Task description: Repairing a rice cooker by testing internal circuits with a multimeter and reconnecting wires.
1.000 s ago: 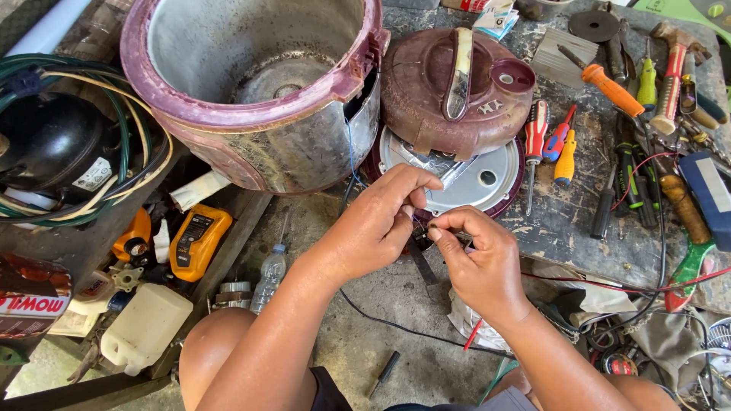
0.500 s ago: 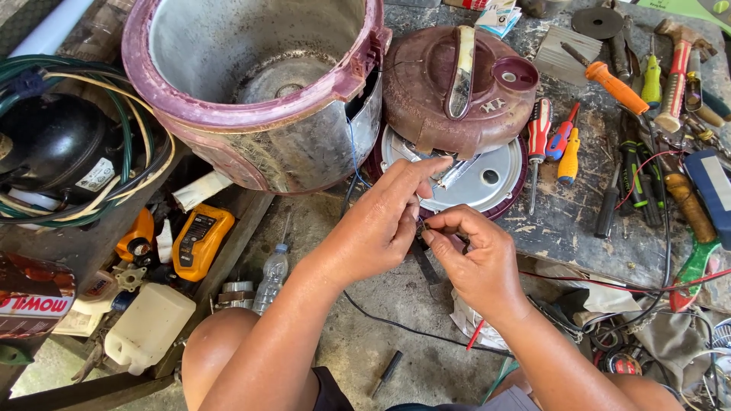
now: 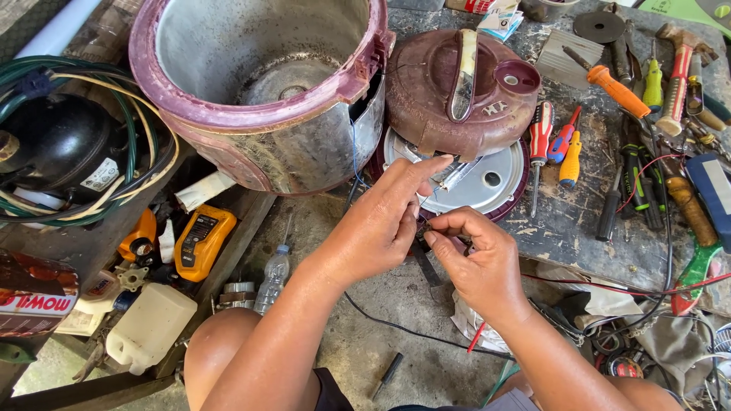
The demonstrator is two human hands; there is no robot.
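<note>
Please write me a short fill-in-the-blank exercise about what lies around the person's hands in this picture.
1. The left hand and the right hand pinch a small part between their ____.
2. The cooker body stands open, its maroon lid lying to its ____.
3. The yellow meter lies below the cooker body, beside a small plastic ____.
4. The hammer has a ____ handle.

Missing words: fingertips; right; bottle; red

Maroon cooker body [image 3: 259, 144], maroon lid [image 3: 457, 91], yellow meter [image 3: 199, 242], orange-handled screwdriver [image 3: 618, 90].
</note>
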